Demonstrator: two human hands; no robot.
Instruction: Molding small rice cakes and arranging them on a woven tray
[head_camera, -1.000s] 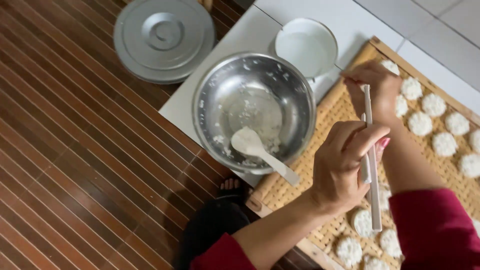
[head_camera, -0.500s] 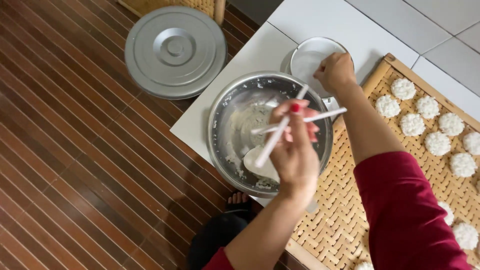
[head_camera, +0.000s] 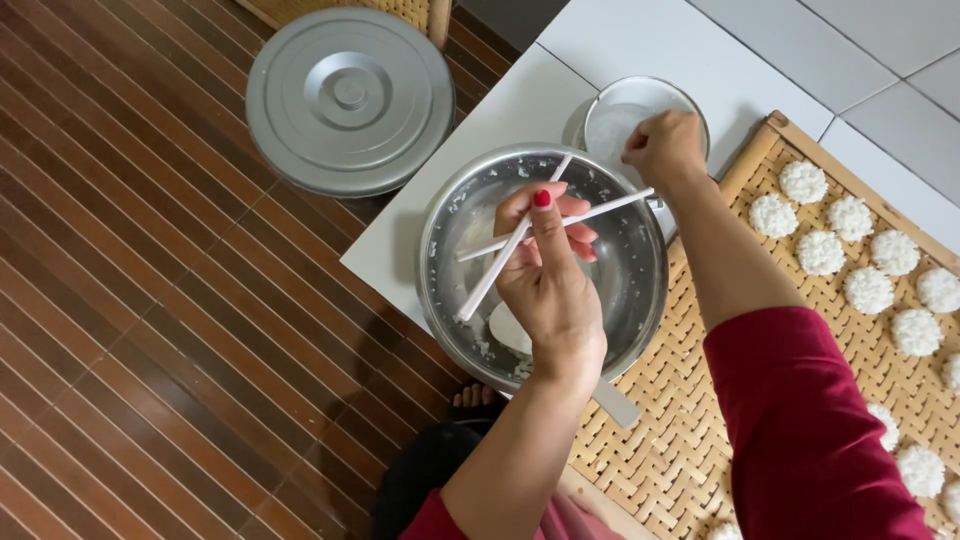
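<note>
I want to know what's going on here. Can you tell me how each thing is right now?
Left hand: shut on two white chopsticks, crossed above the bowl.
Right hand: fingers dipped at the small round glass bowl; open or shut, cannot tell.
Big round steel bowl: almost empty, white bits stuck inside.
White spoon: resting in the steel bowl.
Round grey metal lid: lying flat.
Woven bamboo tray: carrying round white rice cakes.

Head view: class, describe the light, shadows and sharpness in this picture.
Head view: soft, even daylight; the left hand with chopsticks is sharp; the metal bowl gleams mildly, without harsh glare; a dim shadow falls on the slatted floor under the table edge; no clear blur.
</note>
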